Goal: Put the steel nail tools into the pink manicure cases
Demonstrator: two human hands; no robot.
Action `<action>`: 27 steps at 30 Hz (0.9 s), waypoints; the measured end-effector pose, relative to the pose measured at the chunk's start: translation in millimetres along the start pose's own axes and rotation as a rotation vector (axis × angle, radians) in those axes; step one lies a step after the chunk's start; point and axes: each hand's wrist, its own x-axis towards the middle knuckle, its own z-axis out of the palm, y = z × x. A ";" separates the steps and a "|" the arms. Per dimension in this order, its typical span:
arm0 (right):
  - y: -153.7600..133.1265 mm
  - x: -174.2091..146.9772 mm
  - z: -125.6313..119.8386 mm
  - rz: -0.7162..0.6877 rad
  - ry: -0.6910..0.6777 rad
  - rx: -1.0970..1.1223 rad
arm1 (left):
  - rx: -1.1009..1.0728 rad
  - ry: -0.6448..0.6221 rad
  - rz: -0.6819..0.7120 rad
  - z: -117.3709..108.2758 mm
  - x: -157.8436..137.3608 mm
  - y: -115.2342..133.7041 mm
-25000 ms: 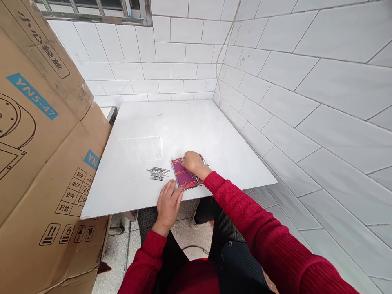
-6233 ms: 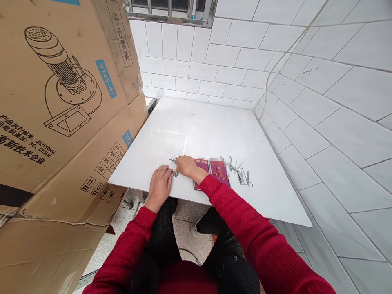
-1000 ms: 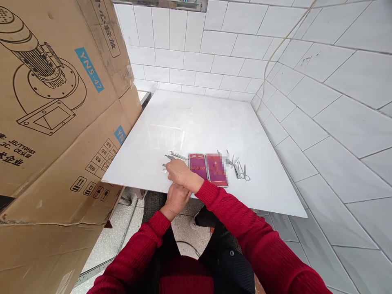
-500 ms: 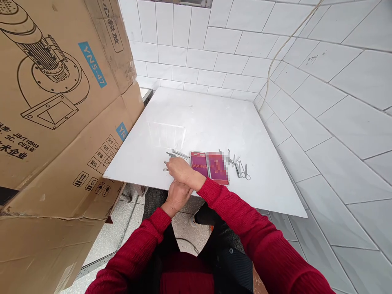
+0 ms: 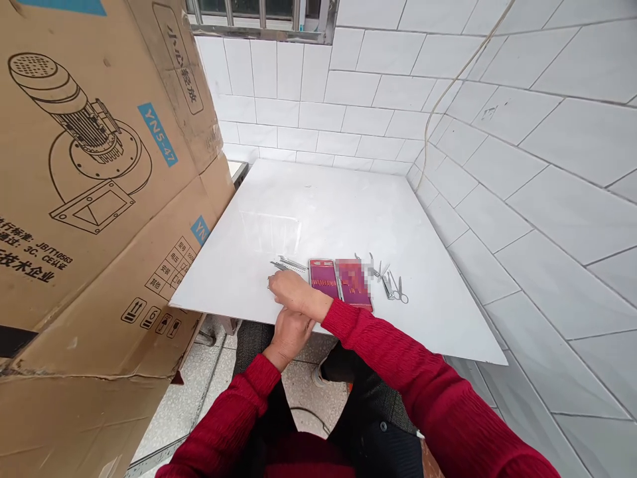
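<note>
My right hand [image 5: 289,290] reaches leftward across the white table with its fingers curled down; whatever they hold is hidden beneath it. Slim metal tools [image 5: 290,263] lie just beyond its knuckles. My left hand [image 5: 292,333] is at the near table edge, tucked under my right wrist, and its fingers are out of sight. Right of the hands lies an opened purple-and-red case [image 5: 324,276] with a row of small loops; its right half is partly blurred. Beside it several metal scissors and clipper-like tools [image 5: 392,289] are spread out.
A tall cardboard box [image 5: 114,199] stands close along the table's left side. White tiled walls [image 5: 371,86] bound the back and right, with a cable [image 5: 438,99] hanging in the corner. A barred window [image 5: 263,16] is at the top.
The view has tilted upward, so the table and hands sit lower and more window shows. My right hand now covers more of the metal tools at its left; both hands otherwise keep their crossed pose.
</note>
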 end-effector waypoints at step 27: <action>62.3 -130.5 26.9 0.041 -0.108 -0.190 | -0.111 -0.002 0.140 -13.0 13.7 7.5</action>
